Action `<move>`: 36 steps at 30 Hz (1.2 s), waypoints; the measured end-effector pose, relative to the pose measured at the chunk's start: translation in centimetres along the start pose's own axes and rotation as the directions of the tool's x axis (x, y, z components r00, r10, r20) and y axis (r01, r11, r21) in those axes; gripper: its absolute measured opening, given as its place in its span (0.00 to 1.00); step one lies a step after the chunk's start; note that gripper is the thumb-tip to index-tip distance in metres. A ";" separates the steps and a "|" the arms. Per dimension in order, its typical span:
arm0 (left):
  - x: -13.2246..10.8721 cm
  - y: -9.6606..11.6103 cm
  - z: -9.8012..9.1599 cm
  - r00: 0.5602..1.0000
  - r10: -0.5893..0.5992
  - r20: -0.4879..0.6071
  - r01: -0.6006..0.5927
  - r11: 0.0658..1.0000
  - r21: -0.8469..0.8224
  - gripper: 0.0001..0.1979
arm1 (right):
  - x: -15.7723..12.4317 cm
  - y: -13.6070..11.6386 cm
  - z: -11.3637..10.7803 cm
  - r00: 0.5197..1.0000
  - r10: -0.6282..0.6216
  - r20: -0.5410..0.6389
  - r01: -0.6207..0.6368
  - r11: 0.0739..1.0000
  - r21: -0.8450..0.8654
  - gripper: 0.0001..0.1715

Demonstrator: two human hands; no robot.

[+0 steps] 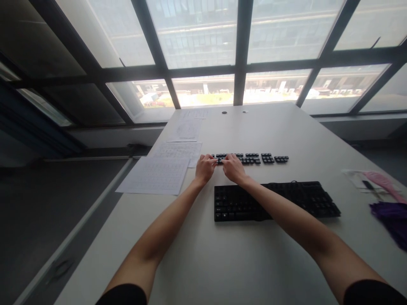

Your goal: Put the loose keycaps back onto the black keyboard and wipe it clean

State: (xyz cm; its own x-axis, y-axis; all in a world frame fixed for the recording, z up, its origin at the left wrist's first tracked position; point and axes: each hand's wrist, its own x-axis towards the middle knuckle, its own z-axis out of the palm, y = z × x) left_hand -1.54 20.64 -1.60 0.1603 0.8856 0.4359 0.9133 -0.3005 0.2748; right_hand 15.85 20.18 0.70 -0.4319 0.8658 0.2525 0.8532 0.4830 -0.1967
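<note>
Loose black keycaps (251, 160) stand in rows and small blocks across the middle of the white table. My left hand (205, 167) is at the left end of these rows, its fingers bent and pinched on a keycap (219, 161). Close beside it, my right hand (233, 167) has its fingers closed at the same spot, on the keycaps; the fingertips are partly hidden. A black keyboard (235, 205) lies nearer to me, under my right forearm, which covers part of it. Keys show at its left end; its right part looks uneven.
Printed paper sheets (155, 174) lie along the table's left edge, reaching toward the window (203, 93). At the right edge are a pink handled item (381, 181), a dark slim tool (369, 185) and purple cloth (391, 220). Two small round items (224, 112) sit far back.
</note>
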 end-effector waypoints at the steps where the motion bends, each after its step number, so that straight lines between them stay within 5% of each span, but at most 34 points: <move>1: 0.1 -0.1 0.2 1.000 0.008 0.007 -0.008 1.000 0.014 0.10 | 0.4 0.1 0.4 1.000 -0.012 0.010 0.013 1.000 -0.021 0.16; 17: -0.7 0.1 0.2 0.997 0.079 0.024 -0.075 0.988 -0.137 0.04 | 0.6 0.5 0.9 0.986 -0.164 -0.018 0.165 0.986 0.019 0.14; 23: -4.8 3.0 -3.7 0.999 0.009 -0.039 -0.023 0.921 -0.388 0.02 | -5.8 0.3 -1.9 0.955 -0.139 -0.263 0.229 0.907 0.352 0.06; 27: -9.0 6.1 -5.6 0.997 0.007 0.077 0.035 0.843 -0.536 0.05 | -11.4 0.4 -2.7 0.966 -0.045 -0.253 0.194 0.773 0.605 0.07; 31: -11.2 7.6 -5.4 0.991 0.024 0.130 0.055 0.818 -0.573 0.05 | -14.0 0.5 -2.2 0.980 -0.015 -0.198 0.150 0.706 0.692 0.08; 36: -11.6 7.5 -4.3 0.994 0.065 0.091 -0.006 0.838 -0.545 0.04 | -14.0 0.5 -1.4 0.976 -0.064 -0.208 0.186 0.747 0.638 0.09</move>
State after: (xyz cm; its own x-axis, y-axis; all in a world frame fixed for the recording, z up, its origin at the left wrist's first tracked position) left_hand 1.85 6.62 -0.93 0.2530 0.8925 0.3735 0.5609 -0.4499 0.6950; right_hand 22.72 8.08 -1.58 -0.4155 0.7867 0.4565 0.3710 0.6049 -0.7046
